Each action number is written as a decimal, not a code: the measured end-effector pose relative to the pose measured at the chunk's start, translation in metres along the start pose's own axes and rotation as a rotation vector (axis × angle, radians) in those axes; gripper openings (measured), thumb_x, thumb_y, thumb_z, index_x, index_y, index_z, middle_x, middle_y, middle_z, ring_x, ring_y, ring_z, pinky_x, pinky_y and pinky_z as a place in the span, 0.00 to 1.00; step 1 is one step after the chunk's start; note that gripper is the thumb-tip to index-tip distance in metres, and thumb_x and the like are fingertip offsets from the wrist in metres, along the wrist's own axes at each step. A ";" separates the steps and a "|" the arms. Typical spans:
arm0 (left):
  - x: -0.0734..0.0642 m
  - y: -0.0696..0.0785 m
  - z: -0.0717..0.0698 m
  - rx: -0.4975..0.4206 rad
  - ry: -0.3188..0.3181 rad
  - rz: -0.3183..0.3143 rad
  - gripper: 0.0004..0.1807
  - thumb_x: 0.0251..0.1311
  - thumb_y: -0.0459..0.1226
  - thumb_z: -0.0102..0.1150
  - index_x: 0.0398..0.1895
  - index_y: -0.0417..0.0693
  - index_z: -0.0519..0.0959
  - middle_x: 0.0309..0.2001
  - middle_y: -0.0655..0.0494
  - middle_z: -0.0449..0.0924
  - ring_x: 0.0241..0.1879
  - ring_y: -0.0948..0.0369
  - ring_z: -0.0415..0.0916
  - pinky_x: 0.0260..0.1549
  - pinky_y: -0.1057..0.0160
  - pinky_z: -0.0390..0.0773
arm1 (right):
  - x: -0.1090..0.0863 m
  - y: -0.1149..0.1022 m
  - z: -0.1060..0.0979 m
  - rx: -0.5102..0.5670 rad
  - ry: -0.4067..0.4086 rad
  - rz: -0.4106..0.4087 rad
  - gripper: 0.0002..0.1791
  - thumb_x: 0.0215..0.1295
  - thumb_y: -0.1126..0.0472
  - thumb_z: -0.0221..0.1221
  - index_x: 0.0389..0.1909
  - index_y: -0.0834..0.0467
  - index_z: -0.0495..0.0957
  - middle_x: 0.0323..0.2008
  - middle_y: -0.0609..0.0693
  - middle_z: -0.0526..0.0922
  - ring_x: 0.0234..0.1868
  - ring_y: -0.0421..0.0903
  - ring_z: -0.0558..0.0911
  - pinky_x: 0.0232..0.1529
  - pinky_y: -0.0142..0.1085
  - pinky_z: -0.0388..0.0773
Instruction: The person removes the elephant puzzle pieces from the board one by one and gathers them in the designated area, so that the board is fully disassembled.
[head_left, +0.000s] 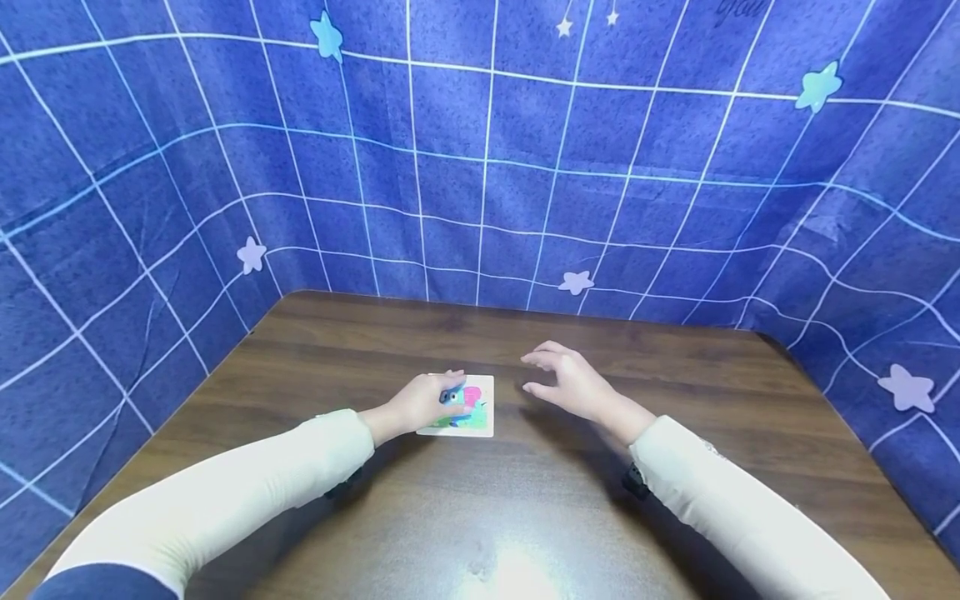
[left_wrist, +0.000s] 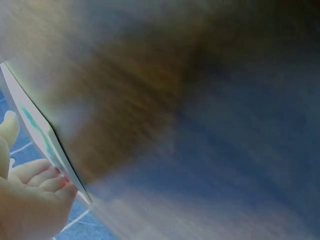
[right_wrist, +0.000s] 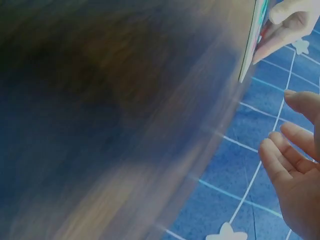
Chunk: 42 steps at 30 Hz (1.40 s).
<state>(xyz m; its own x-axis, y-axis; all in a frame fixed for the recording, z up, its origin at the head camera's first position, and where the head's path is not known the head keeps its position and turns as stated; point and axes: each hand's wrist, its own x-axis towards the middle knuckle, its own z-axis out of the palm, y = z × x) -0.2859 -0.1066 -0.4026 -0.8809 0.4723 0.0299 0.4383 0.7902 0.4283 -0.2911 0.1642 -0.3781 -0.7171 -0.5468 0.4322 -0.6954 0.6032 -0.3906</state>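
Observation:
A small flat picture board [head_left: 480, 429] with a white border lies on the wooden table, printed in green, blue and pink. My left hand [head_left: 412, 402] rests over its left part, thumb and fingers spread apart and touching the picture; they hide some of it. Seen from the left wrist, the fingertips of the left hand [left_wrist: 37, 192] meet the board [left_wrist: 37, 120] near one end. To the right of the board my right hand [head_left: 573, 382] hovers above the table, fingers loosely bent with nothing between them. The right wrist view shows this hand [right_wrist: 295, 170] apart from the board [right_wrist: 248, 55].
The brown wooden table [head_left: 450, 508] reaches back to a blue curtain [head_left: 450, 200] with white grid lines and stars, which also hangs along both sides. Light glares off the table's near part.

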 end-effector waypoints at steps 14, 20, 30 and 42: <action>0.001 0.003 0.002 0.007 0.033 -0.029 0.32 0.60 0.47 0.64 0.64 0.41 0.72 0.66 0.48 0.69 0.69 0.50 0.64 0.68 0.52 0.63 | 0.024 -0.008 0.026 0.089 -0.047 0.091 0.14 0.55 0.63 0.68 0.41 0.66 0.83 0.33 0.55 0.85 0.35 0.48 0.84 0.41 0.36 0.83; 0.004 0.003 0.003 0.003 0.038 -0.038 0.31 0.58 0.45 0.66 0.63 0.40 0.74 0.66 0.47 0.70 0.68 0.50 0.64 0.69 0.53 0.63 | 0.033 -0.009 0.036 0.145 -0.069 0.197 0.15 0.53 0.65 0.70 0.41 0.66 0.83 0.33 0.58 0.86 0.35 0.50 0.85 0.42 0.39 0.83; 0.003 0.004 0.002 -0.048 0.038 -0.087 0.30 0.56 0.43 0.68 0.61 0.42 0.76 0.66 0.48 0.70 0.68 0.49 0.64 0.69 0.52 0.61 | 0.045 -0.015 0.051 0.169 -0.132 0.387 0.12 0.50 0.63 0.72 0.35 0.62 0.85 0.30 0.52 0.87 0.30 0.41 0.82 0.35 0.32 0.80; 0.001 0.008 0.002 -0.097 0.066 -0.118 0.31 0.55 0.41 0.70 0.62 0.40 0.75 0.65 0.46 0.71 0.68 0.48 0.66 0.68 0.51 0.64 | 0.050 -0.031 0.059 0.159 -0.107 0.607 0.13 0.43 0.63 0.76 0.32 0.61 0.86 0.25 0.48 0.83 0.28 0.40 0.76 0.33 0.30 0.74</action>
<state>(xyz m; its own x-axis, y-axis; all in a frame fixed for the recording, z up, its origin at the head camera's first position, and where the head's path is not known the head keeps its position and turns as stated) -0.2830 -0.0991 -0.4008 -0.9365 0.3493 0.0327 0.3148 0.7955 0.5177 -0.3084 0.0839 -0.3924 -0.9808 -0.1946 0.0157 -0.1564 0.7349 -0.6599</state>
